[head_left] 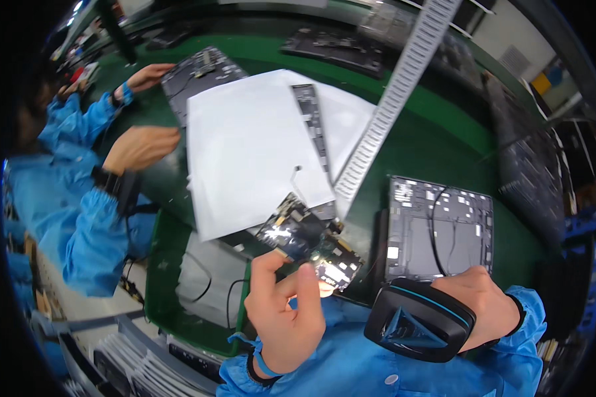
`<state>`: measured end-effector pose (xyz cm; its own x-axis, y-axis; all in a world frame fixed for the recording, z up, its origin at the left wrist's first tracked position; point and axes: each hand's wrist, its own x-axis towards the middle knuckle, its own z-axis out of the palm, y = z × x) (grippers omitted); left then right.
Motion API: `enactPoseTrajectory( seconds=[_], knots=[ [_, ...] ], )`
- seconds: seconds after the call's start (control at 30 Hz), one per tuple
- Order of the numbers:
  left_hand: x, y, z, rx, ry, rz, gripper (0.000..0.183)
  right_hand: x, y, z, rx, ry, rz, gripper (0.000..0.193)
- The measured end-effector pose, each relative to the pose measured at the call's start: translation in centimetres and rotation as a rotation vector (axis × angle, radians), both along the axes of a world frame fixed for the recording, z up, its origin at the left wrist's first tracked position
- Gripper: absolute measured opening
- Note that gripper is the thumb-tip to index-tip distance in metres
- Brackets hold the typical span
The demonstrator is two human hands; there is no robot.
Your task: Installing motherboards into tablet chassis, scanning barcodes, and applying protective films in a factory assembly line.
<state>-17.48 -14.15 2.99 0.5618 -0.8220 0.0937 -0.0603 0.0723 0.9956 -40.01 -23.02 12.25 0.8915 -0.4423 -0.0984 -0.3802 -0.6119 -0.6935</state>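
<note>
Left hand (285, 324) pinches the circuit board (306, 237), near centre; right hand (481, 304) grips the black scanner (420, 320), near right.

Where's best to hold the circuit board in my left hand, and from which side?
Probably the near edge, coming from your side with thumb and fingertips, where your left hand holds the circuit board. It's thin and flat, its visible face crowded with parts, so a rim pinch seems safest; avoid the far end, where a thin wire seems to stick out.
</note>
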Motion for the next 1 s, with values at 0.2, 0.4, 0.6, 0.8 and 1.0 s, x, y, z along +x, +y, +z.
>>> enactPoseTrajectory(
  seconds=[0.2,0.4,0.6,0.8,1.0],
  knots=[
    [-1.0,-0.7,-1.5,-0.084,0.005,-0.032,0.018,-3.6,0.6,1.5,0.02,0.094,-0.146,0.055],
    [0.8,-2.0,-3.4,-0.05,0.76,-0.183,0.043,-18.8,0.8,0.8,0.041,-0.153,-1.373,0.02],
    [0.7,-2.8,-3.0,-0.085,0.645,-0.502,0.054,-26.0,-1.9,-6.1,0.147,0.092,-1.555,0.017],
    [1.8,-3.0,-2.0,-0.135,0.68,-0.484,0.073,-14.5,0.4,-5.2,-0.887,0.032,-1.514,0.015],
    [2.7,-3.8,-2.5,0.077,0.852,-0.492,0.057,0.2,-2.0,-7.7,-0.608,-0.173,-0.108,0.039]
  ],
)
